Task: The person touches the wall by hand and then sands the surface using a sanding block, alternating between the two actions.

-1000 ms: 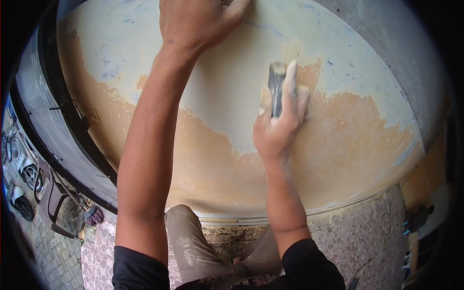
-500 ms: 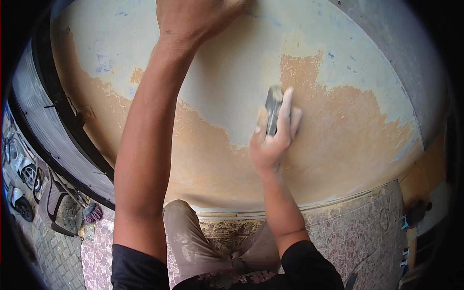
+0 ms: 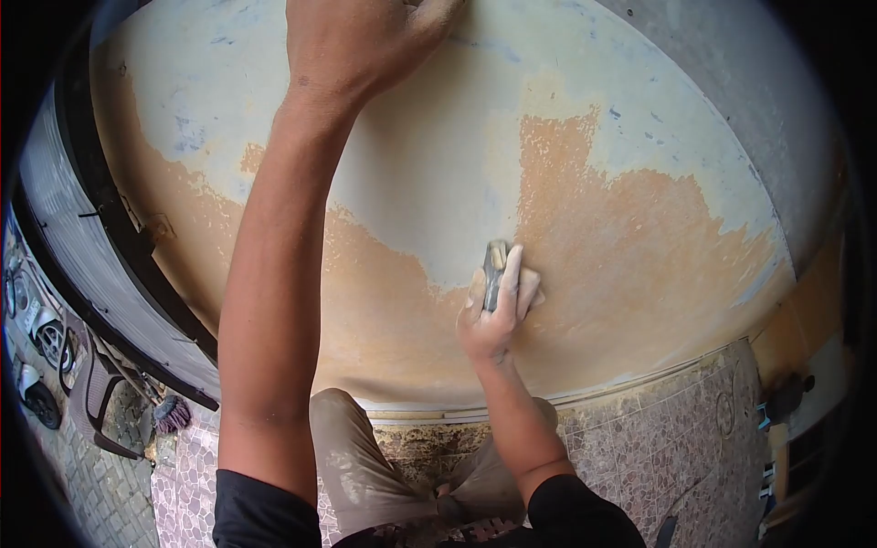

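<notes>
My right hand (image 3: 489, 320) is closed around a narrow sanding block (image 3: 494, 274), which looks like dark sandpaper wrapped on a pale wooden piece. It sits against the wall (image 3: 621, 247), where orange patches meet pale cream paint. Whitish dust coats the fingers of that hand. High up at the top edge, my left hand (image 3: 365, 46) reaches to the pale part of the wall. Its fingers are mostly cut off by the frame, so their pose is hidden.
To the left is a dark-framed window (image 3: 78, 183). Below it are a mesh chair (image 3: 96, 393), a mop head (image 3: 171, 414) and parked motorbikes (image 3: 41, 338). Patterned tiles (image 3: 649, 447) cover the floor by my knees. A grey wall (image 3: 722, 64) borders the right.
My right hand has slid down and slightly left along the wall with the sanding block. My left hand stays high, showing slightly lower in view.
</notes>
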Demonstrator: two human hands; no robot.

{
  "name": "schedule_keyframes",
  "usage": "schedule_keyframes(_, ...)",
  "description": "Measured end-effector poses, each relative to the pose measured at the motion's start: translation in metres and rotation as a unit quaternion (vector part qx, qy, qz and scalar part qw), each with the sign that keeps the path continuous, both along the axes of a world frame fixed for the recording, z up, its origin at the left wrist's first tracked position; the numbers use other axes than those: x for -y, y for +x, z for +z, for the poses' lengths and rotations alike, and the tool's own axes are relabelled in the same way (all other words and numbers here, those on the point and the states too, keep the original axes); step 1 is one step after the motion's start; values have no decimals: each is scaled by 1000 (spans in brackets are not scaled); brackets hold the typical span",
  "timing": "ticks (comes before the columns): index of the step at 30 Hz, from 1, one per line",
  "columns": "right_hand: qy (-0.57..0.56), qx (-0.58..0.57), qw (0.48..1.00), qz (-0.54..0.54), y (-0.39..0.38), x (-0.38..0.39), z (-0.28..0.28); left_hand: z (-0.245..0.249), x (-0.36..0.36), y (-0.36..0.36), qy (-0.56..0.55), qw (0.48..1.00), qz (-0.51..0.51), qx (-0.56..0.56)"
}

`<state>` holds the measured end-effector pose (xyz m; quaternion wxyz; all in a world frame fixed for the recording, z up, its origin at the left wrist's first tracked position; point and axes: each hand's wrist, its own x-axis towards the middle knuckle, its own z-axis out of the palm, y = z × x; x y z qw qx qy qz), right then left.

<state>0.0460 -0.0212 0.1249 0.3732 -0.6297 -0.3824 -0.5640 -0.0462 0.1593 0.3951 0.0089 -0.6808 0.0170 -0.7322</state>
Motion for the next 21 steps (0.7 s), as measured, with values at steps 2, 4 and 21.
schedule_keyframes(2, 10, 14, 998, 58, 1, -14, 74, -3, -2, 2, -5, 1000, 6, 15)
schedule_keyframes(4, -4, 11, 998, 59, -8, -26, 148, -3, -2, 1, 11, 1000, -1, 24)
schedule_keyframes(21, 0, 22, 995, 97, -8, -27, 166, -3, -4, -4, -6, 1000, 0, 9)
